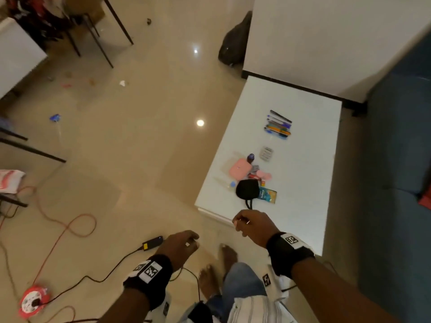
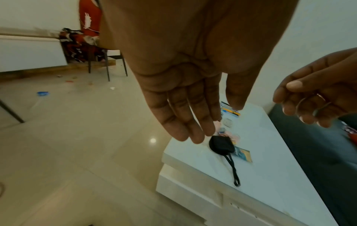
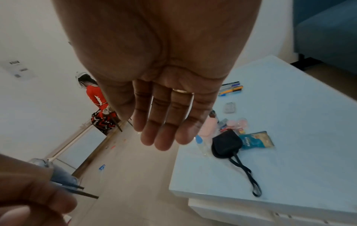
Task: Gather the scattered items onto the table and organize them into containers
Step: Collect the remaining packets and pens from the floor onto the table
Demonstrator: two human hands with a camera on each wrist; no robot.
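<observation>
Both hands are empty with loose fingers, left hand [image 1: 180, 247] low center and right hand [image 1: 253, 226] just right of it. On the table [image 1: 310, 183], right of center: one black pouch [image 1: 247, 191], one pink case [image 1: 240, 169], one snack packet [image 1: 267, 194], a pen bunch [image 1: 278, 124] too blurry to count. One blue scrap [image 1: 55, 117] on the floor at left; the other bits there are hard to make out.
</observation>
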